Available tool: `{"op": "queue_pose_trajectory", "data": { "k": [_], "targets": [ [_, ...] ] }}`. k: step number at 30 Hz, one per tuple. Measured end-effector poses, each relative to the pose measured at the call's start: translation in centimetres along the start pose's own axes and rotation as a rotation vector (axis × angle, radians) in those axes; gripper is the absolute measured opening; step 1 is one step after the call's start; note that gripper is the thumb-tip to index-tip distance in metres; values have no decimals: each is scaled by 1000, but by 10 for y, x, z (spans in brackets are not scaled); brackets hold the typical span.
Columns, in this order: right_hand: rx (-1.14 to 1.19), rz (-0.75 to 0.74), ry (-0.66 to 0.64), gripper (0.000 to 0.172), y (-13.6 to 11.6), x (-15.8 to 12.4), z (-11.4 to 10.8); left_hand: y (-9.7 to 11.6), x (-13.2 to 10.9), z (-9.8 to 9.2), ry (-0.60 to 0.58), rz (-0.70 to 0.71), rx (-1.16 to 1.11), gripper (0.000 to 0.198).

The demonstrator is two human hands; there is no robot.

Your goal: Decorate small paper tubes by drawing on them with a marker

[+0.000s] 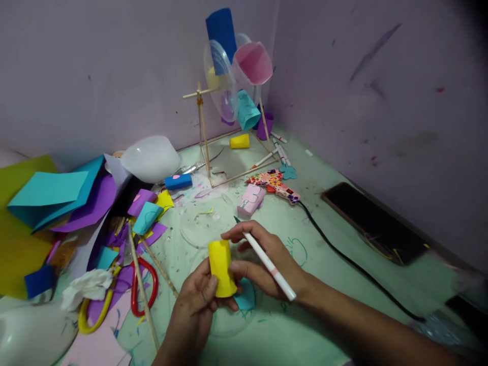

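My left hand (198, 292) is closed around a small yellow paper tube (220, 264), held upright with its side facing me. My right hand (267, 259) has a white marker (269, 267) tucked between its fingers, green tip pointing up and left. Its thumb touches the right side of the tube, and the index finger reaches over near the top rim. A teal paper piece (246, 295) lies just behind and below the hands, partly hidden. Beyond them, a pink paper tube (250, 200) rests on the table beside a flower-patterned glue gun (272, 184).
A stick frame (206, 142) carries clear discs with colored paper cups at the back. Red-and-yellow-handled scissors (145, 287), sticks and paper scraps crowd the left. The glue gun's black cord (343, 254) crosses the right side, near a dark phone (366, 218). Walls rise behind.
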State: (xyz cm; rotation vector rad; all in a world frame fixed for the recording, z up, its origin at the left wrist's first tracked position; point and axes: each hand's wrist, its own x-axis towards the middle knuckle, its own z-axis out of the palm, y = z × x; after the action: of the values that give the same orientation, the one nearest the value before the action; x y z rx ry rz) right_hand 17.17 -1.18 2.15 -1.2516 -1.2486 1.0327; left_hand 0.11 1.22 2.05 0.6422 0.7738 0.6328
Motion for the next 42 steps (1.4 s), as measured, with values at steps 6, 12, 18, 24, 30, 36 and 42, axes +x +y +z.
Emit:
{"op": "queue_pose_trajectory", "data": {
  "k": [6, 12, 18, 24, 30, 36, 42],
  "targets": [
    [-192, -54, -213, 34, -2, 3, -12, -5, 1, -5, -10, -42, 140, 55],
    [-248, -63, -377, 26, -5, 9, -22, -7, 3, -7, -11, -64, 214, 54],
    [-287, -78, -404, 21, 1, 7, -22, -5, 1, 1, 2, -66, 241, 58],
    [-307, -7, -427, 17, -1, 8, -18, -9, -1, 7, 90, -17, 293, 56],
    [-332, -16, -428, 41, -2, 7, -20, -9, -2, 11, 143, -26, 322, 55],
    [-337, -2, -495, 31, -5, 7, -23, -6, -4, 17, 147, 13, 365, 51],
    [-349, -162, -433, 36, -4, 8, -25, -3, -6, 19, 238, 46, 398, 49]
  ]
}}
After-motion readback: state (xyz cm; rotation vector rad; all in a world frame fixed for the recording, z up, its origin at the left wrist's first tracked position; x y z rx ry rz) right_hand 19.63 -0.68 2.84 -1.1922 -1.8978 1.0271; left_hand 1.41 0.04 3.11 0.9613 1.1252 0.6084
